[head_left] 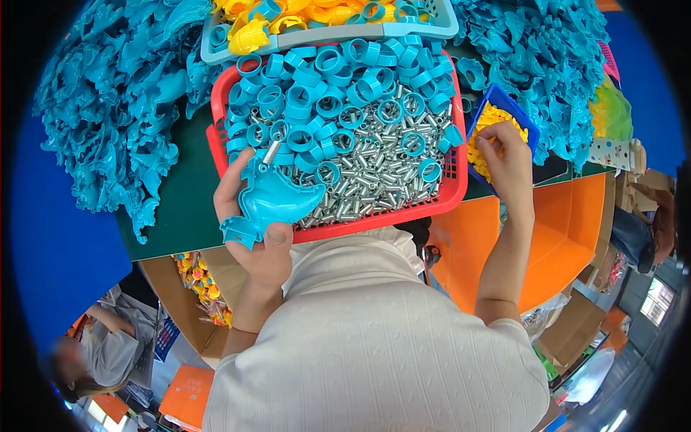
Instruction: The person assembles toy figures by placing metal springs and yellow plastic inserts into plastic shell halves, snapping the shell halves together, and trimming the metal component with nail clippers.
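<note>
My left hand [253, 248] is closed round a blue plastic shell piece [277, 198], with the thumb at its lower edge and the fingers behind it. A small metal spring [271, 153] stands at the upper end of this piece. Over a small blue tray [534, 129], my right hand [509, 155] has its fingertips pinched together among small yellow plastic parts [491, 115]; whatever lies between them is hidden. Between the hands sits a red basket [455, 194] holding many metal springs [367, 176] and blue rings [327, 108].
Heaps of blue shell pieces [119, 93] [533, 57] lie at both sides of the green table [169, 216]. Behind the red basket is a grey-blue basket [403, 29] with yellow pieces. An orange bin [554, 230] stands below right, a cardboard box [162, 288] below left. Another person [108, 353] is at lower left.
</note>
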The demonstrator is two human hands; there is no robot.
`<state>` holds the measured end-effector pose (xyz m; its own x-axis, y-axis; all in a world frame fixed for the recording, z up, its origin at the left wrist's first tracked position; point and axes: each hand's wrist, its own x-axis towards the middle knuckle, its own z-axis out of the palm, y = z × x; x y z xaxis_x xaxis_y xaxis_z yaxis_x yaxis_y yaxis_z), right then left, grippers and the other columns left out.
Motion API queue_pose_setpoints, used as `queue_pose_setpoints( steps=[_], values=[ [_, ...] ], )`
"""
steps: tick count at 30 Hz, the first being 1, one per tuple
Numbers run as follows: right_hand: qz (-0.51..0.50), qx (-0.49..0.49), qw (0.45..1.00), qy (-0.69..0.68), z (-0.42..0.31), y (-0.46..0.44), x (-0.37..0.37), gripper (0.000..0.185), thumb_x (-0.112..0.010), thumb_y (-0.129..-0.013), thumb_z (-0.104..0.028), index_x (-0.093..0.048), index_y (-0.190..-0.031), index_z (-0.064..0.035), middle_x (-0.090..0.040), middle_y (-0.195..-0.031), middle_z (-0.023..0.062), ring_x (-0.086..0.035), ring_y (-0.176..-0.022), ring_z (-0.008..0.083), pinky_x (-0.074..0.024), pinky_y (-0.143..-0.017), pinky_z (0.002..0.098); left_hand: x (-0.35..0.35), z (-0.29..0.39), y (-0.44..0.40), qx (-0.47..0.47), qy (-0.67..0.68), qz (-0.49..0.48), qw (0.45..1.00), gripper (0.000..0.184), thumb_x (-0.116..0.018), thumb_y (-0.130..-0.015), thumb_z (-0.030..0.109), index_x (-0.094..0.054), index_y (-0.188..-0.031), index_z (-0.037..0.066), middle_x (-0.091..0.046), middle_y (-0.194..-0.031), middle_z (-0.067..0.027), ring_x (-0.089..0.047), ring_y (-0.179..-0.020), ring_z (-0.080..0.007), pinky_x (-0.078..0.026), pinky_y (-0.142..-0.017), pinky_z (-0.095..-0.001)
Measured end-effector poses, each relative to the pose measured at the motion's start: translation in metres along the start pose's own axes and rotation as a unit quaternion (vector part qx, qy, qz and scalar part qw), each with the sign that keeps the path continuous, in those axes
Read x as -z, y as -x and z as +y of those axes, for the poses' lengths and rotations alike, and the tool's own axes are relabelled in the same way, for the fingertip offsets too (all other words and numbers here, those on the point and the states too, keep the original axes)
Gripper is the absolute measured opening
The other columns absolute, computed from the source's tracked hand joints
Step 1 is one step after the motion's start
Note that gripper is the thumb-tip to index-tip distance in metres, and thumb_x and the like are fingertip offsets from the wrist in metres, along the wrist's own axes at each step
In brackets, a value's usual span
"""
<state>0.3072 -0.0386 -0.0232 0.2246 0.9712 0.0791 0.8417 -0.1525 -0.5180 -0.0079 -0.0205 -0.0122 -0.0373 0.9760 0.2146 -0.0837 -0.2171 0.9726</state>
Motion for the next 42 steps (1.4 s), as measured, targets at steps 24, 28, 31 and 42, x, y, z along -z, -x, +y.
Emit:
queue_pose_setpoints(
  steps=[24,28,31,42],
  values=[
    [0.036,0.0,0.996,0.087,0.002,0.002,-0.001,0.029,-0.064,-0.075,-0.009,-0.057,-0.103,-0.0028,-0.055,-0.108,0.012,-0.05,-0.102,0.0283,-0.0405,-0.084,0.0355,0.006,-0.031,0.0,-0.051,-0.037,0.028,0.998,0.08,-0.062,-0.077,0.048,-0.028,-0.127,-0.005,-0.037,-0.127,-0.0163,-0.044,-0.111,-0.0244,-0.043,-0.089,-0.0351],
    [0.087,-0.008,0.991,0.098,-0.009,0.013,0.019,0.036,-0.065,-0.076,-0.01,-0.055,-0.109,-0.0028,-0.052,-0.115,0.0133,-0.047,-0.108,0.0293,-0.0396,-0.088,0.0355,-0.001,-0.023,-0.001,-0.06,-0.056,0.049,0.995,0.08,-0.062,-0.077,0.049,-0.03,-0.125,-0.005,-0.039,-0.123,-0.0174,-0.046,-0.109,-0.0256,-0.044,-0.089,-0.0365],
    [0.048,-0.019,0.98,0.19,0.0,0.029,0.017,0.053,-0.066,-0.076,-0.018,-0.047,-0.122,-0.002,-0.04,-0.129,0.0195,-0.038,-0.12,0.0334,-0.0328,-0.098,0.0385,0.0,-0.026,-0.001,-0.069,-0.063,0.058,0.994,0.08,-0.059,-0.078,0.052,-0.03,-0.125,-0.006,-0.039,-0.122,-0.0181,-0.047,-0.108,-0.0264,-0.045,-0.088,-0.0364],
    [0.098,-0.032,0.961,0.255,-0.009,0.013,-0.015,0.059,-0.067,-0.075,-0.024,-0.041,-0.121,0.0016,-0.044,-0.121,0.0176,-0.042,-0.11,0.0338,-0.0349,-0.092,0.0415,0.003,-0.026,0.004,-0.038,-0.048,0.04,0.997,0.081,-0.057,-0.076,0.058,-0.028,-0.128,0.002,-0.037,-0.128,-0.0152,-0.047,-0.11,-0.028,-0.046,-0.087,-0.0409]
  ],
)
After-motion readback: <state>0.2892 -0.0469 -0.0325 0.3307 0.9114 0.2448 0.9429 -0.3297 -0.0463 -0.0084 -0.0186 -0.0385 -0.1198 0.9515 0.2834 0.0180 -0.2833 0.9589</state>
